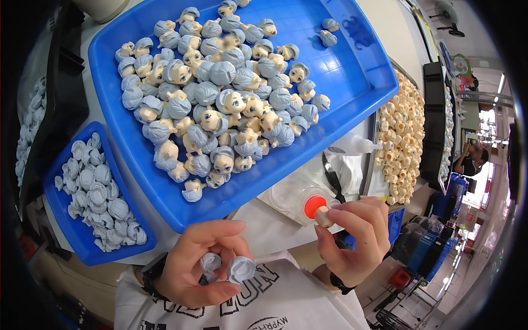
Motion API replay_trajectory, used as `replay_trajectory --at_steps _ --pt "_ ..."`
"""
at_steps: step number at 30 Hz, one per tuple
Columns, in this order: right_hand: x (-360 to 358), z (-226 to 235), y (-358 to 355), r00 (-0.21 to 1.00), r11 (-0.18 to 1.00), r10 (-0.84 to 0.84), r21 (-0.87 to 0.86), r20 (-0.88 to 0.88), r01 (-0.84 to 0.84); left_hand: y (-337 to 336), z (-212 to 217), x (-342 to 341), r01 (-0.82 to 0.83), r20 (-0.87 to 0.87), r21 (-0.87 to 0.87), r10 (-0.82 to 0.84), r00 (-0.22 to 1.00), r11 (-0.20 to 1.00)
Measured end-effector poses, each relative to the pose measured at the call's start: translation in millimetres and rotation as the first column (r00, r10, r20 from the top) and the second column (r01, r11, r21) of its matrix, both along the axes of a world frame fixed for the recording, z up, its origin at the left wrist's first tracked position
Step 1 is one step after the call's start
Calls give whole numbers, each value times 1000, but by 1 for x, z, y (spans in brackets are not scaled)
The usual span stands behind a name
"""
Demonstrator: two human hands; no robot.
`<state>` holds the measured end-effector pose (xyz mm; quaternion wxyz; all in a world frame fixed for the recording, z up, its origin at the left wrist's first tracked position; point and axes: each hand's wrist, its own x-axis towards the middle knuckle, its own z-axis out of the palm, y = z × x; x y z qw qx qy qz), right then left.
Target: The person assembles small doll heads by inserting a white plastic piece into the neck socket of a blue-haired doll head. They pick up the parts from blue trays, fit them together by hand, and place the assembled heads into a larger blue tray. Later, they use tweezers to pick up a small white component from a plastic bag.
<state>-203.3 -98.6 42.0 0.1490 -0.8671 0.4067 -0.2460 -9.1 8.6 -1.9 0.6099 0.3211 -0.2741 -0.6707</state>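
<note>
My left hand (192,267) is curled around two hollow grey-blue doll hair pieces. One hair piece (241,269) is between thumb and fingertips, its hollow side facing up; the other hair piece (209,264) sits deeper in the palm. My right hand (357,234) pinches a small beige plastic doll part (323,216) between thumb and forefinger, in front of a clear jug's red cap (315,207). Beyond both hands, a large blue tray (335,135) holds many small doll heads (231,103) with grey-blue hair. A smaller blue bin (118,254) at left holds loose hair pieces (97,193).
The clear jug (283,192) lies near my right hand, by a white squeeze bottle (352,144) and a black-handled tool (333,176). At right, a metal tray is heaped with beige parts (404,143). Black trays (434,121) stand beyond. A person (471,162) is far right.
</note>
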Motion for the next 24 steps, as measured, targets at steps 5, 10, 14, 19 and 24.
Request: replay_trajectory --at_steps 5,10,14,19,24 --pt "-6 -11 4 990 998 25 -64 142 -16 -4 -9 4 80 84 -184 -65 994 980" --pt "-1 -12 16 880 978 210 -93 427 -188 -7 -3 4 88 198 -174 -53 979 981" --pt "14 -10 22 815 923 348 -17 463 -385 -7 -2 4 82 225 -161 -45 973 983" --pt "30 -8 24 861 922 366 -15 352 -386 -7 -3 5 112 192 -155 -81 978 982" --pt "30 -7 20 857 902 419 -32 299 -430 0 -1 4 152 129 -95 -139 982 984"
